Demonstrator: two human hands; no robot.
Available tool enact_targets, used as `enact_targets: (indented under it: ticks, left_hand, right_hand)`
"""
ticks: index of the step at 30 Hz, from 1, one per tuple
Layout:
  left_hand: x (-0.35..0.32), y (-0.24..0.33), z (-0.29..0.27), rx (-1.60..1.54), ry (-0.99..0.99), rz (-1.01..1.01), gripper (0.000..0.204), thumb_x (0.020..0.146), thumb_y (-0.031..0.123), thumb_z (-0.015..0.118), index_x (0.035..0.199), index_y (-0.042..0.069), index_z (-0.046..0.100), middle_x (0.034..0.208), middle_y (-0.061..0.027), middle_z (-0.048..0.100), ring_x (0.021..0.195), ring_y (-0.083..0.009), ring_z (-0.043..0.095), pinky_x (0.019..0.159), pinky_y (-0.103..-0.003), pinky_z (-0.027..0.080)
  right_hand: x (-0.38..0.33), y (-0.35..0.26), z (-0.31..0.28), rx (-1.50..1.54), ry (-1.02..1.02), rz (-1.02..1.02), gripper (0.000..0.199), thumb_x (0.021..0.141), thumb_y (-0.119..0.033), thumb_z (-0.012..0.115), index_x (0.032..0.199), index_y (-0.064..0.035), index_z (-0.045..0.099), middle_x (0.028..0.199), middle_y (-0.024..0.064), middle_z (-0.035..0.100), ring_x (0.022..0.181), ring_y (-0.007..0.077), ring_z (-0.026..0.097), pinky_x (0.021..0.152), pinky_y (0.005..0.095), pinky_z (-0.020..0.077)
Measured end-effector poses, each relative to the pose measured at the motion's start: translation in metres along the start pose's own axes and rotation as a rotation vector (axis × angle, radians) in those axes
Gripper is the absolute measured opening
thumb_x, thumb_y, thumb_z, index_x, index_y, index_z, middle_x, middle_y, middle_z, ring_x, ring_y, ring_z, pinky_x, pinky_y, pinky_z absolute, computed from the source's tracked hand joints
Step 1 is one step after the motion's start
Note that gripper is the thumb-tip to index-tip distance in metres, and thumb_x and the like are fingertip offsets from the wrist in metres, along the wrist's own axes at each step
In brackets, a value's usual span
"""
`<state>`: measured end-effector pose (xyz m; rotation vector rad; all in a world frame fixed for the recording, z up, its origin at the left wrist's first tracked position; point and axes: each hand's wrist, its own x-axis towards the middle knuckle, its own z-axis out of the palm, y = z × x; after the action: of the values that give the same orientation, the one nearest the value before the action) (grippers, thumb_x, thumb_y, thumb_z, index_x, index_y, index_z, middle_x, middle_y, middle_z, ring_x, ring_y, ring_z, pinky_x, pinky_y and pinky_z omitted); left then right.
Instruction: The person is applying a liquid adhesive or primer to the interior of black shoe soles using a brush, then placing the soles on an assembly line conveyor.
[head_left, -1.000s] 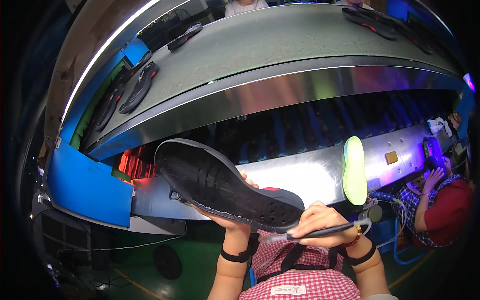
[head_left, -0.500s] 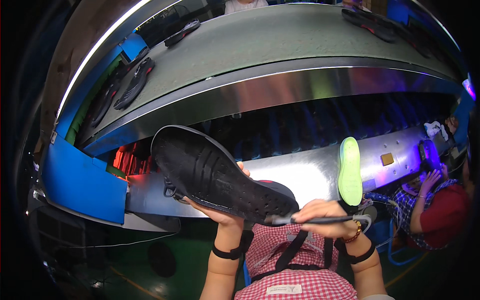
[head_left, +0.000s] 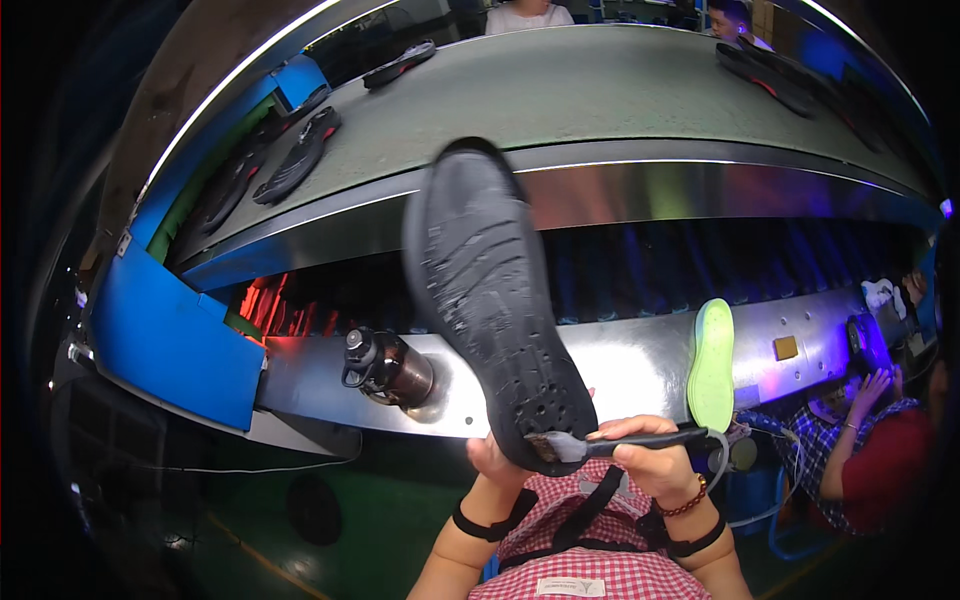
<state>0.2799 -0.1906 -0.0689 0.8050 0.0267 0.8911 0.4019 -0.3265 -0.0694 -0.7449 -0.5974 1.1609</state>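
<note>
My left hand (head_left: pixel 490 458) grips a large black shoe sole (head_left: pixel 490 280) near its lower end, fingers partly hidden behind it. The sole stands nearly upright, its ridged and dimpled face toward me; its top end is blurred. In my right hand (head_left: pixel 655 460) is a brush (head_left: pixel 640 442) with a black handle and a grey tube curving off its rear end. Its bristles touch the dimpled lower part of the sole. Right of my hands, a neon yellow-green insole (head_left: pixel 712 370) lies on the metal bench (head_left: pixel 620 360).
A dark drink bottle (head_left: pixel 395 370) stands on the bench at left, a small yellow-brown block (head_left: pixel 785 348) at right. Beyond runs a grey-green conveyor belt (head_left: pixel 560 90) carrying several black soles (head_left: pixel 298 155). A co-worker's hand (head_left: pixel 868 388) is at far right; two people are across the belt.
The sole has swung from leaning left to nearly upright, uncovering the bottle. The brush has come onto the sole's lower face. My view has shifted slightly.
</note>
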Motion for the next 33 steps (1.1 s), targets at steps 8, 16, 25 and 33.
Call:
enact_targets:
  ticks: [8, 16, 25, 33]
  left_hand:
    - [0.009, 0.022, -0.037, -0.036, -0.108, -0.54, 0.087, 0.068, 0.038, 0.068, 0.137, -0.003, 0.035, 0.126, -0.0189, 0.052, 0.111, -0.0273, 0.057, 0.097, -0.036, 0.046]
    - [0.028, 0.036, -0.015, 0.072, -0.247, -0.914, 0.082, 0.07, 0.026, 0.067, 0.138, -0.004, 0.034, 0.124, -0.0204, 0.054, 0.109, -0.0261, 0.058, 0.097, -0.035, 0.044]
    - [0.026, 0.038, -0.014, 0.079, -0.325, -1.087, 0.078, 0.079, 0.02, 0.058, 0.145, 0.0, 0.023, 0.132, -0.0196, 0.049, 0.113, -0.0234, 0.056, 0.097, -0.033, 0.045]
    - [0.013, 0.044, -0.038, 0.044, -0.331, -1.034, 0.082, 0.077, 0.028, 0.06, 0.145, 0.0, 0.023, 0.131, -0.0211, 0.05, 0.108, -0.0264, 0.06, 0.093, -0.036, 0.048]
  right_hand:
    - [0.008, -0.04, -0.011, -0.765, -0.511, -0.138, 0.025, 0.076, -0.003, 0.073, 0.101, -0.0008, 0.069, 0.105, 0.0136, 0.069, 0.094, 0.0267, 0.067, 0.086, 0.035, 0.0522]
    - [0.025, -0.075, -0.008, -0.879, -0.833, -0.078, 0.025, 0.08, 0.0, 0.068, 0.105, 0.0008, 0.067, 0.105, 0.018, 0.068, 0.099, 0.0302, 0.066, 0.088, 0.0374, 0.0529]
    - [0.032, -0.096, -0.003, -1.049, -0.935, -0.004, 0.026, 0.084, -0.005, 0.063, 0.109, -0.0035, 0.065, 0.11, 0.0155, 0.066, 0.101, 0.0296, 0.065, 0.082, 0.0357, 0.0535]
    - [0.023, -0.094, -0.021, -1.011, -0.831, -0.067, 0.025, 0.082, -0.004, 0.066, 0.107, -0.0056, 0.069, 0.109, 0.0125, 0.068, 0.103, 0.0255, 0.065, 0.08, 0.0324, 0.0522]
